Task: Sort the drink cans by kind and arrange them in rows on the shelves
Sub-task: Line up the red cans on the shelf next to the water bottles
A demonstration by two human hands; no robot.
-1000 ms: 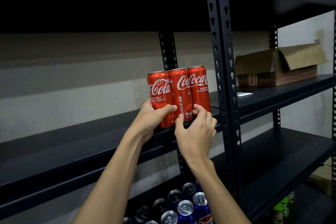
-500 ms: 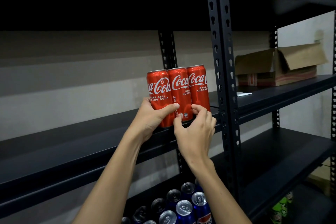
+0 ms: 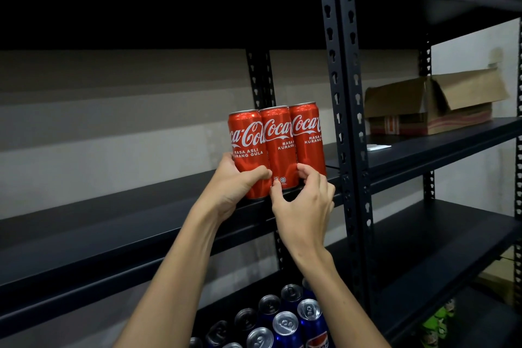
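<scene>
While three red cola cans (image 3: 278, 147) stand touching in a row at the right end of the middle shelf (image 3: 113, 223), my left hand (image 3: 237, 186) wraps the leftmost and my right hand (image 3: 303, 200) pinches the middle one's base. I judge this row barely begun; blue cans (image 3: 285, 319) crowd the shelf below, green ones (image 3: 436, 322) lower right.

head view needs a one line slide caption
Left hand and right hand square up three red cola cans on a dark shelf.
</scene>
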